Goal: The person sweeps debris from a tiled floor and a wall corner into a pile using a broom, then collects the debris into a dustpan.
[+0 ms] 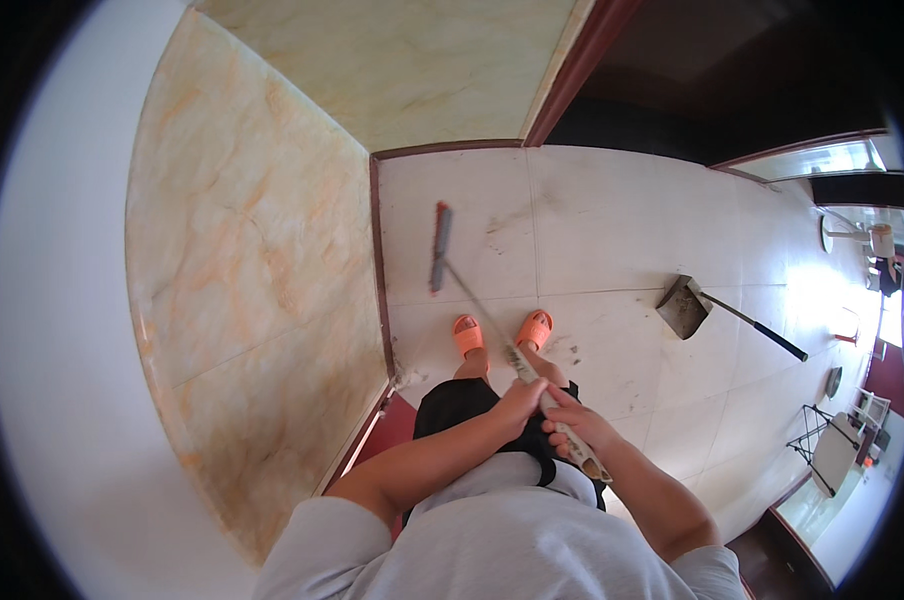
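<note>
My left hand and my right hand both grip the pale, worn handle of a broom, the left one a little farther down it. The handle's end sticks out past my right hand near my waist. It slants down to the left to the broom head, grey with a reddish edge, on the floor ahead of my left foot. The head looks slightly blurred. To the right, a long-handled metal dustpan stands on the floor with some debris in it.
Dirt streaks and crumbs mark the pale tiled floor. A dust clump lies by the marbled wall panel at left. A dark doorway opens ahead. A folding chair and a white fan stand far right.
</note>
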Available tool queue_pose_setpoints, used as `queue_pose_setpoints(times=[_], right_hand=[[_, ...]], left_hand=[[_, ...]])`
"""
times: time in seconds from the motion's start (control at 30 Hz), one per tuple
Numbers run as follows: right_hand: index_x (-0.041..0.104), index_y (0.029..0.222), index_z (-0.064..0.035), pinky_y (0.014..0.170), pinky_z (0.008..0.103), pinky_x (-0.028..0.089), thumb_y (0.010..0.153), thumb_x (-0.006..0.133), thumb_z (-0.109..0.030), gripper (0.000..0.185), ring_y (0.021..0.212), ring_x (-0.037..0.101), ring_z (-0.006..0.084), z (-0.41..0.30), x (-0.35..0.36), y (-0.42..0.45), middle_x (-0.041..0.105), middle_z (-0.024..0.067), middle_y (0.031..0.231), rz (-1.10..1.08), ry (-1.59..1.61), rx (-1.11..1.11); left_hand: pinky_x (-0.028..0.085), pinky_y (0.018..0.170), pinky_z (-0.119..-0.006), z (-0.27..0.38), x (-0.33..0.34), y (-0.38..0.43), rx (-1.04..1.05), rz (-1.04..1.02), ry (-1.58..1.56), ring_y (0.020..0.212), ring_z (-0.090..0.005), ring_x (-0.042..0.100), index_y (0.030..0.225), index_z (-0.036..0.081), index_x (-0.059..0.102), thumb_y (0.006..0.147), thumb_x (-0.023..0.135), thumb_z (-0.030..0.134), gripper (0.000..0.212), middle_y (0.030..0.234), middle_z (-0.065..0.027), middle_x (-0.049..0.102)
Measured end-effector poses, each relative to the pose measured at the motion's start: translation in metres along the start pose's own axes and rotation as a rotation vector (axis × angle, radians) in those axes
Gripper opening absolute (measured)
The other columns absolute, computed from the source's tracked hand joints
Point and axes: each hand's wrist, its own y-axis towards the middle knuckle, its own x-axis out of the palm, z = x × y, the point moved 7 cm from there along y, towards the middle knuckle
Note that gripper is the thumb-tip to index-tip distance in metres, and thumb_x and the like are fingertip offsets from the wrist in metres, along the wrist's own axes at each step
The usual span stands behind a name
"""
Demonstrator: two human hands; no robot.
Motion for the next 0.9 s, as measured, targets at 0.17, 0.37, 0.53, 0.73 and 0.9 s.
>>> queue_pose_setpoints(times=[0.17, 0.37, 0.53, 0.73, 0.9], right_hand=[[0.025, 0.123, -0.0251, 0.038, 0.0177, 0.036, 0.079, 0.041, -0.007, 0.050, 0.046, 0.040, 0.0088, -0.006, 0.023, 0.024, 0.046, 0.0038, 0.069, -0.180, 0.307, 0.212], [0.044, 0.094, -0.0096, 0.036, 0.0138, 0.032, 0.080, 0.041, -0.008, 0.014, 0.046, 0.040, 0.0077, -0.028, -0.022, 0.072, 0.042, 0.0048, 0.067, -0.313, 0.659, 0.359], [0.039, 0.109, -0.0206, 0.035, 0.0150, 0.031, 0.081, 0.039, -0.007, 0.031, 0.044, 0.037, 0.0064, -0.064, -0.137, 0.005, 0.042, 0.0043, 0.068, -0.246, 0.737, 0.060], [0.035, 0.115, -0.0309, 0.035, 0.0154, 0.030, 0.080, 0.038, -0.008, 0.042, 0.044, 0.033, 0.0059, -0.058, -0.187, -0.083, 0.040, 0.0021, 0.068, -0.246, 0.692, 0.047], [0.034, 0.115, -0.0349, 0.033, 0.0160, 0.031, 0.080, 0.038, -0.010, 0.043, 0.043, 0.032, 0.0052, -0.053, -0.174, -0.110, 0.038, 0.0006, 0.065, -0.294, 0.557, 0.155]], left_hand=[[0.046, 0.059, -0.031, 0.014, -0.041, 0.009, 0.105, 0.049, -0.182, 0.070, -0.0195, 0.054, 0.091, 0.003, 0.044, 0.080, 0.036, 0.022, 0.024, 0.080, -0.0090, 0.052], [0.046, 0.066, -0.034, -0.023, -0.099, 0.122, 0.294, 0.081, 0.157, 0.075, -0.0219, 0.053, 0.095, 0.002, 0.043, 0.079, 0.042, 0.022, 0.026, 0.088, -0.0127, 0.049], [0.048, 0.062, -0.034, -0.045, 0.066, 0.149, -0.161, 0.170, 0.050, 0.071, -0.0223, 0.052, 0.095, 0.003, 0.044, 0.076, 0.046, 0.021, 0.026, 0.085, -0.0114, 0.049], [0.041, 0.043, -0.026, -0.080, 0.166, 0.142, -0.157, 0.140, 0.099, 0.056, -0.0133, 0.049, 0.083, 0.001, 0.048, 0.073, 0.049, 0.019, 0.020, 0.071, -0.0068, 0.049], [0.038, 0.036, -0.026, -0.061, 0.177, 0.098, 0.004, 0.308, 0.039, 0.047, -0.0125, 0.047, 0.082, 0.003, 0.048, 0.071, 0.051, 0.018, 0.019, 0.070, -0.0063, 0.049]])
